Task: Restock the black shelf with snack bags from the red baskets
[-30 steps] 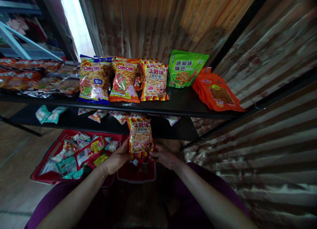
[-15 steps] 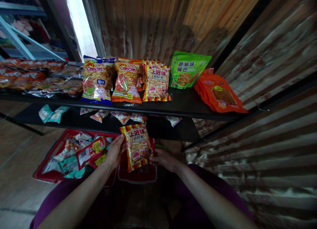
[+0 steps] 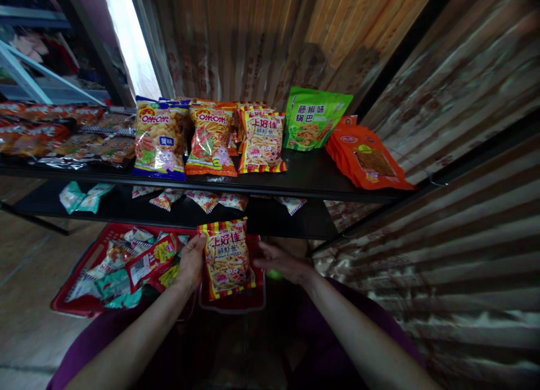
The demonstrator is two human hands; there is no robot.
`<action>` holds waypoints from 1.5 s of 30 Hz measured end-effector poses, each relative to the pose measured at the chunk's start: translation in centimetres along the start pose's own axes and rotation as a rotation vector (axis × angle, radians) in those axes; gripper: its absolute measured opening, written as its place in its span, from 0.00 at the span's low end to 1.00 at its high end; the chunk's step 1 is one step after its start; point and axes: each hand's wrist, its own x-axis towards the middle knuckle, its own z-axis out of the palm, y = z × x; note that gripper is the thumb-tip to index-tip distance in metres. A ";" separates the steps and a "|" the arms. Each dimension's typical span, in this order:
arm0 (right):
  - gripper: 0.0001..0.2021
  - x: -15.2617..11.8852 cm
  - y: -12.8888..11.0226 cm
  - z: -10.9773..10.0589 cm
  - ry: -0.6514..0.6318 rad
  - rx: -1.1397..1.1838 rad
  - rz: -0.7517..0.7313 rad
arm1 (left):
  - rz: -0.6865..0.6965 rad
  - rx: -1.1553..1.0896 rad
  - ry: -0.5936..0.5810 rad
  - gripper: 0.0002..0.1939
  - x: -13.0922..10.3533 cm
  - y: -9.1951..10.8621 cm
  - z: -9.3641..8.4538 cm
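Bags (image 3: 262, 144) are lined on the upper shelf (image 3: 310, 169). Below it, one packet (image 3: 228, 259) is gripped by left hand (image 3: 192, 264), right hand (image 3: 284, 261) opened; snacks (image 3: 147, 261) are left basketed.

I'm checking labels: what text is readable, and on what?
"上好佳 鲜虾条 Prawn Crackers": cracker bag in left hand; matching shelf bag
"咪咪": blue bag, orange bag
"蟹味": blue bag
"藤椒味 锅巴": green pouch
Too small or blurred: all other print, including flat orange packets

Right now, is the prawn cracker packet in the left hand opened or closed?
The packet appears closed: its front and top edge show no tear. Its back is hidden.
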 end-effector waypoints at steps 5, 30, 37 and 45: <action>0.25 0.9 -1.2 -0.6 0.307 0.116 -0.185 | 0.022 0.160 -0.172 0.18 -1.1 -0.9 0.8; 0.14 0.9 -1.6 -2.0 0.628 0.244 -0.152 | -0.021 0.146 -0.133 0.16 0.2 -1.9 0.7; 0.16 0.6 -0.4 -0.6 0.333 0.189 0.020 | -0.156 -0.055 -0.036 0.09 0.1 -0.6 1.2; 0.26 -1.4 -0.1 0.6 -0.015 0.145 0.180 | -0.183 -0.033 0.057 0.03 0.2 0.2 1.1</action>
